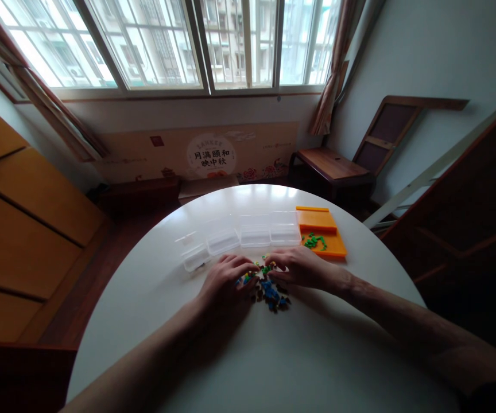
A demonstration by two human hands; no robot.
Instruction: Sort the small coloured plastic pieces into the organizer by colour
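Note:
A loose heap of small plastic pieces (270,292), mostly blue and dark brown with some green and yellow, lies on the white round table. My left hand (227,278) rests at the heap's left side, thumb and fingers apart over a few green, yellow and blue bits. From the right, my right hand (295,265) reaches in with bent fingers; a gap shows between its thumb and forefinger, beside several green pieces (267,269). Whether either set of fingertips touches a piece is too small to tell. Behind my right hand, more green pieces (316,241) sit in an orange tray (338,250).
Several clear plastic boxes (224,241) with raised lids stand in a row beyond my hands, left of the orange tray. The table (144,321) has a curved edge. Behind it are a wooden chair (332,163) and a window (231,46).

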